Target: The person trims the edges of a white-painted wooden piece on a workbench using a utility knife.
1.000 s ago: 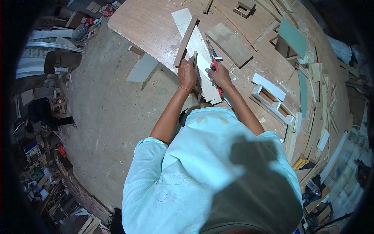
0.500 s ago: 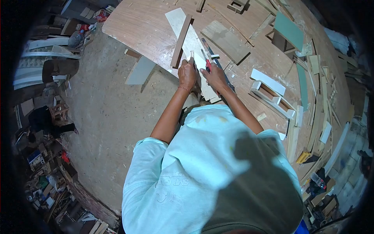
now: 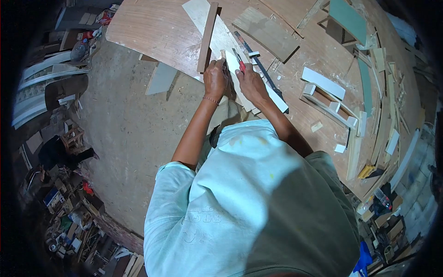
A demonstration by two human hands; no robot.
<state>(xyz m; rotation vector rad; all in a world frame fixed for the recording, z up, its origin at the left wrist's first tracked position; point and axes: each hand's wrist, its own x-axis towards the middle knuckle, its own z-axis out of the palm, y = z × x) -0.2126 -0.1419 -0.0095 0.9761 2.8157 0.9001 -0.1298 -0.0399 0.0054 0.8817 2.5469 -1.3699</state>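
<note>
Right hand (image 3: 251,84) pinching a slim red-handled tool (image 3: 242,67) over a pale wooden board (image 3: 223,37).
Left hand (image 3: 215,79) curled, on what I can't tell, near a straight brown bar (image 3: 208,37).

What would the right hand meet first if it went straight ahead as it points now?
Past its red tool, the right hand would probably meet the brown wood strip first; depth is unclear.
</note>
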